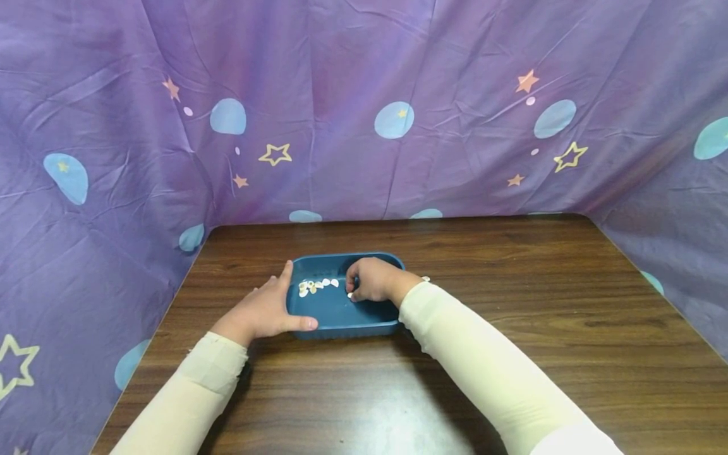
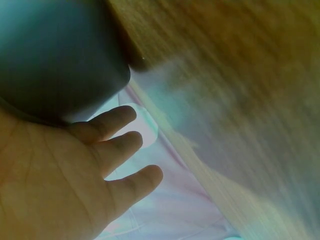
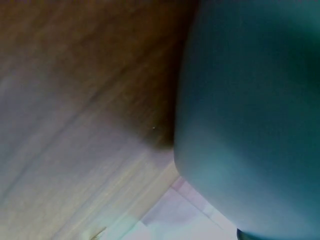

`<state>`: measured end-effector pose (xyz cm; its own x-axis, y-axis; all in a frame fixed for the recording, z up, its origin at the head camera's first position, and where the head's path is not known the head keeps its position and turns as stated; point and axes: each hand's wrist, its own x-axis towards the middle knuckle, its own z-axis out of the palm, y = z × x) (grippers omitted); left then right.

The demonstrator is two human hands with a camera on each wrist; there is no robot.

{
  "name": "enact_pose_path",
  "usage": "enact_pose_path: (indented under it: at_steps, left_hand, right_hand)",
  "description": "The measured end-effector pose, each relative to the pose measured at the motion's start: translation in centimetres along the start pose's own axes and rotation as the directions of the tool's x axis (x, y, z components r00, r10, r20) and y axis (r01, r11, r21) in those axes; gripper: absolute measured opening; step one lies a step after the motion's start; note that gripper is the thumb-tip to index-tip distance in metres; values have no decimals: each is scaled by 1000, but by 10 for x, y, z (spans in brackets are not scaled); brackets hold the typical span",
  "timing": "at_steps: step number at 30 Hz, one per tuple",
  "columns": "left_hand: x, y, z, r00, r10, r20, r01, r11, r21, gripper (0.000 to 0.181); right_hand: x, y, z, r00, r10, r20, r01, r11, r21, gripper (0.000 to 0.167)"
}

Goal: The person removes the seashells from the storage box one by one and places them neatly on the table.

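Note:
A blue tray (image 1: 341, 325) sits on the wooden table, with several small white pieces (image 1: 326, 282) in a loose row in its left part. My left hand (image 1: 267, 309) rests against the tray's left end, thumb on the near rim, fingers spread; the left wrist view shows three fingers of that hand (image 2: 65, 175) extended beside the dark tray wall (image 2: 60, 55). Inside the tray's right part, my right hand (image 1: 373, 280) pinches a small white piece (image 1: 350, 295) low over the tray floor. In the right wrist view the tray wall (image 3: 245, 120) fills the right side and the hand is hidden.
A small white piece (image 1: 426, 279) lies on the wooden table (image 1: 512, 278) just right of the tray, partly behind my right wrist. Purple cloth (image 1: 341, 76) with stars and blue ovals hangs behind the table and along both sides.

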<state>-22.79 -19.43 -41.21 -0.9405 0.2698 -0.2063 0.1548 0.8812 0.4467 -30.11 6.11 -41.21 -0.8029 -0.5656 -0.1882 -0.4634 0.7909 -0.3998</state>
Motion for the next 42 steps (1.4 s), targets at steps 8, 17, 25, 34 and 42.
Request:
enact_pose_path:
  at_steps: [8, 17, 25, 34, 42]
  left_hand:
    - [0, 1, -1, 1000, -5, 11, 5, 1000, 0, 146]
    - [1, 2, -1, 1000, -12, 17, 12, 1000, -10, 147]
    - [0, 1, -2, 1000, -9, 17, 9, 1000, -17, 146]
    - [-3, 1, -5, 1000, -12, 20, 12, 999, -33, 146]
    - [-3, 1, -3, 999, 0, 36, 2, 998, -55, 146]
  right_hand:
    - [1, 2, 2, 1000, 14, 13, -15, 999, 42, 15]
    - [-1, -1, 1, 999, 34, 13, -34, 999, 25, 12]
    - [0, 0, 3, 1000, 26, 16, -27, 998, 51, 10]
    - [3, -2, 4, 1000, 12, 4, -12, 999, 43, 13]
    - [4, 1, 7, 1000, 22, 18, -23, 996, 80, 12]
